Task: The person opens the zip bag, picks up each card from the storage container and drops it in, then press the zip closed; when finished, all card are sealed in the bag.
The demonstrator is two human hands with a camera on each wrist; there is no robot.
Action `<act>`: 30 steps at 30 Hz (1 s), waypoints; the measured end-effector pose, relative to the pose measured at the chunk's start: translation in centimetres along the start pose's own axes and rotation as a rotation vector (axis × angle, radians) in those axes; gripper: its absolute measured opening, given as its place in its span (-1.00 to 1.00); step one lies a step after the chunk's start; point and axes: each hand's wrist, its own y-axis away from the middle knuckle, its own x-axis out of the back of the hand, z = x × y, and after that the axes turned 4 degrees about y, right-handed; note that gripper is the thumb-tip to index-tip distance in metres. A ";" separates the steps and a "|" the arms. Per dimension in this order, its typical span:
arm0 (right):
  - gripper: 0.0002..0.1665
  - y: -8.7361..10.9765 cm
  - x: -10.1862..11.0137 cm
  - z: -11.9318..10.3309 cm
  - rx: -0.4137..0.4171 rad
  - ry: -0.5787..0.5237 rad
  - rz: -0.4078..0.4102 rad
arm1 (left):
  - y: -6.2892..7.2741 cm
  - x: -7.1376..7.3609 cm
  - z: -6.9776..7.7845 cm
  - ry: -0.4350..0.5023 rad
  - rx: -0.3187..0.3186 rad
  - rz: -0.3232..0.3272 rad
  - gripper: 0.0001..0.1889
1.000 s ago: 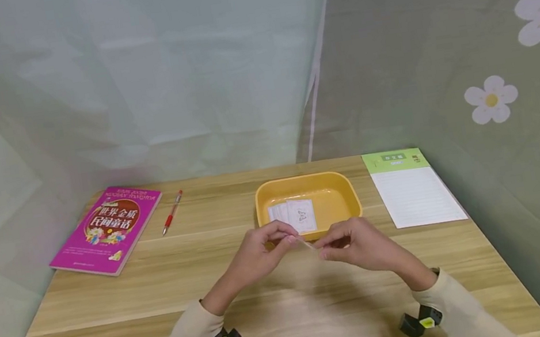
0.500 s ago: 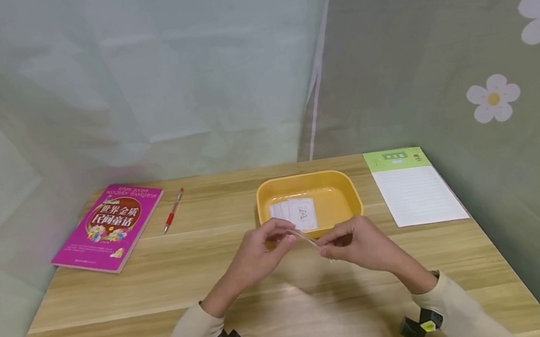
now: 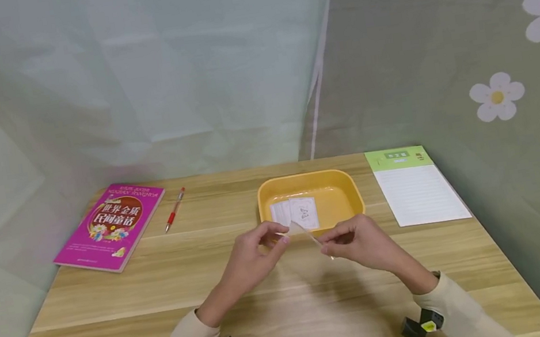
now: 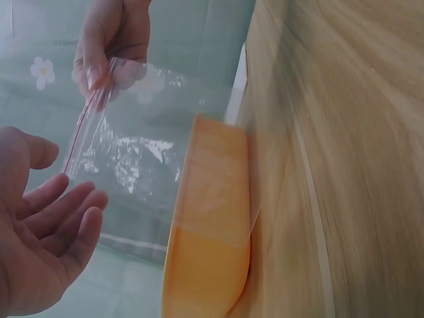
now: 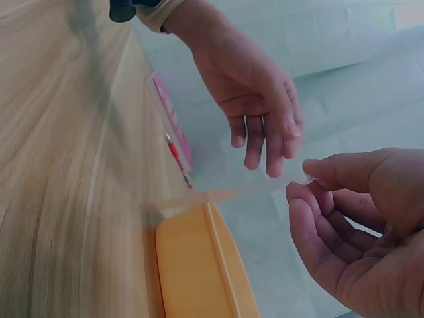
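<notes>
A clear zip-lock bag [image 4: 136, 156] with a red line along its closure hangs between the hands, in front of the yellow tray. The right hand [image 3: 359, 242] pinches one top corner of it between thumb and fingers. Near the other end of the closure is the left hand [image 3: 249, 262]; in the left wrist view its thumb and fingers [image 4: 63, 212] stand apart, loosely bent, with the fingertips right at the bag's edge. Seen from the right wrist, the bag is a thin, nearly edge-on strip.
The yellow tray [image 3: 342, 204] holds several white cards [image 3: 304, 213], the top one bearing a small drawing. A pink book [image 3: 110, 230] and a red pen [image 3: 174, 210] lie to the left, a lined writing pad [image 3: 419, 193] to the right. Curtains surround the wooden table [image 3: 213, 282].
The left hand has drawn back slightly to the left and its fingers have come off the bag's edge. The right hand keeps its pinch, and more of the bag shows between the hands.
</notes>
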 end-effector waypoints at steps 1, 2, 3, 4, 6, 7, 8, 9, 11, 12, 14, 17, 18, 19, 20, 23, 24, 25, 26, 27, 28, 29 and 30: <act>-0.83 0.0 0.0 0.0 -0.001 -0.003 0.004 | 0.0 -0.1 0.1 0.001 -0.012 -0.004 -0.86; -0.83 0.0 0.0 0.0 -0.001 -0.004 0.008 | 0.1 -0.2 0.1 0.000 -0.024 -0.011 -0.86; -0.82 0.0 0.0 0.0 -0.001 -0.005 0.011 | 0.1 -0.3 0.2 0.004 -0.033 -0.018 -0.84; -0.82 -0.1 -0.1 0.0 -0.001 -0.006 0.014 | 0.1 -0.4 0.2 0.008 -0.039 -0.026 -0.82; -0.80 -0.1 -0.1 0.0 -0.001 -0.009 0.017 | 0.1 -0.6 0.4 0.025 -0.032 -0.043 -0.76; -0.80 -0.1 -0.2 0.0 -0.002 -0.011 0.019 | 0.0 -0.8 0.5 0.030 -0.022 -0.048 -0.74; -0.79 -0.1 -0.2 0.0 -0.003 -0.014 0.020 | 0.0 -0.9 0.6 0.035 -0.011 -0.052 -0.73; -0.77 -0.1 -0.3 -0.1 -0.004 -0.018 0.021 | 0.0 -1.1 0.7 0.041 0.003 -0.053 -0.72; -0.77 -0.2 -0.3 -0.1 -0.007 -0.027 0.024 | 0.0 -1.4 0.9 0.048 0.033 -0.052 -0.72; -0.76 -0.2 -0.4 -0.1 -0.007 -0.031 0.026 | 0.0 -1.6 1.0 0.049 0.044 -0.049 -0.72; -0.77 -0.2 -0.5 0.0 -0.007 -0.038 0.027 | -0.1 -1.9 1.1 0.049 0.060 -0.041 -0.73; -0.79 -0.2 -0.6 0.1 -0.008 -0.039 0.024 | -0.2 -2.4 1.1 0.044 0.072 -0.031 -0.72; -0.79 -0.2 -0.7 0.2 -0.009 -0.036 0.023 | -0.2 -2.5 1.1 0.039 0.072 -0.026 -0.71; -0.79 -0.2 -0.7 0.2 -0.008 -0.035 0.021 | -0.2 -2.6 1.1 0.036 0.073 -0.021 -0.71; -0.78 -0.2 -0.7 0.2 -0.006 -0.032 0.020 | -0.3 -2.6 1.2 0.032 0.074 -0.019 -0.70; -0.78 -0.2 -0.8 0.2 0.004 -0.032 0.015 | -0.4 -2.8 1.3 0.018 0.069 -0.012 -0.70; -0.77 -0.2 -0.8 0.2 0.006 -0.033 0.014 | -0.5 -2.9 1.3 0.017 0.069 -0.013 -0.71; -0.77 -0.1 -0.8 0.2 0.010 -0.036 0.012 | -0.5 -2.9 1.3 0.018 0.069 -0.017 -0.73; -0.77 -0.1 -0.8 0.2 0.012 -0.039 0.010 | -0.5 -3.0 1.3 0.020 0.070 -0.021 -0.75; -0.77 -0.1 -0.9 0.2 0.014 -0.044 0.008 | -0.6 -3.0 1.3 0.028 0.074 -0.027 -0.77; -0.77 -0.1 -0.9 0.3 0.015 -0.050 0.006 | -0.6 -3.0 1.3 0.039 0.078 -0.036 -0.80; -0.78 -0.1 -0.9 0.3 0.016 -0.054 0.007 | -0.6 -3.0 1.2 0.056 0.085 -0.046 -0.82; -0.78 -0.1 -0.9 0.3 0.018 -0.062 0.007 | -0.6 -3.1 1.2 0.076 0.096 -0.058 -0.85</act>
